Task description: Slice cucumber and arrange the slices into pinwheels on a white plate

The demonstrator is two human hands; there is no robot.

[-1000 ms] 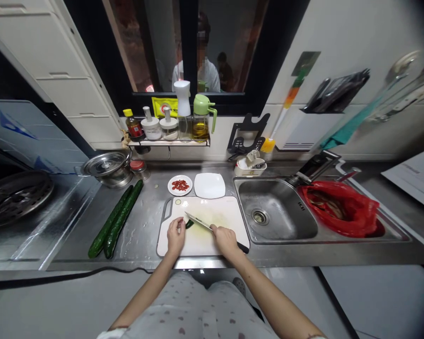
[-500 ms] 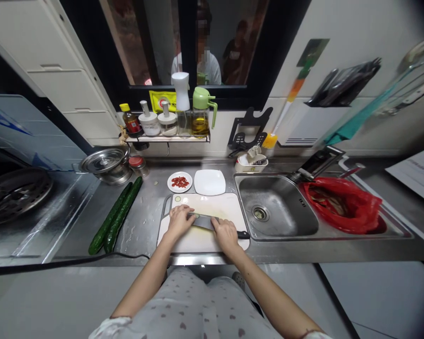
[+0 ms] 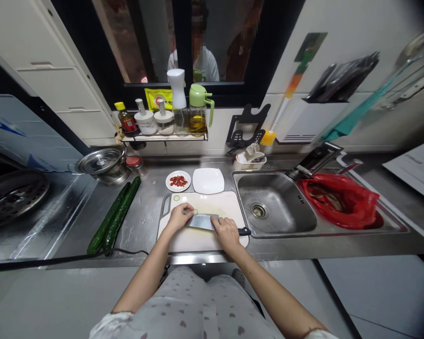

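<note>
My right hand (image 3: 226, 232) is wrapped round a kitchen knife (image 3: 202, 221), its broad blade lying toward the left over the white cutting board (image 3: 194, 242). The black handle end sticks out to the right. At the blade's left end, my left hand (image 3: 180, 217) has its fingers closed in a pinch; what they hold, if anything, is too small to make out. A small pale green piece (image 3: 195, 212) lies by those fingertips at the blade's upper edge. One thin cucumber slice (image 3: 176, 198) rests on the board's upper left corner.
Two cucumbers (image 3: 122, 214) lie left of the board. Behind it stand a plate of chopped red pieces (image 3: 178, 181) and a white plate (image 3: 208, 181). The sink (image 3: 279, 207) is on the right, with a red plastic bag (image 3: 342, 202) beyond. A cable (image 3: 127, 251) crosses the left counter edge.
My left fingers have drawn together and moved slightly left off the blade's end. More of the blade shows, and the small pale green piece sits nearer its upper edge. My right hand keeps its grip.
</note>
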